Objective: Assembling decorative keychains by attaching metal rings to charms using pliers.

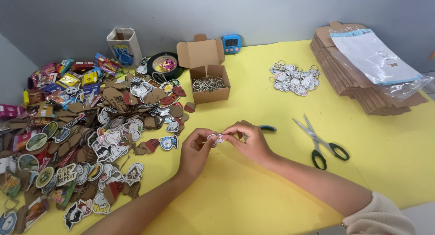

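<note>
hands meet over the yellow table cover (253, 194): left hand (195, 151) and right hand (249, 142) both pinch a small white oval charm (215, 138) between their fingertips. a teal-handled tool (268, 128) pokes out behind the right hand; black-handled steel scissors (319, 142) lie near on the right.

Both forearms were bare from wrist to elbow. The left hand (195, 150) wore no ring or watch, and neither did the right hand (250, 142). On the right arm a cream knitted sleeve (379, 216) sat bunched near the elbow, soft and ribbed, with something small and metallic at its lower edge.
</note>
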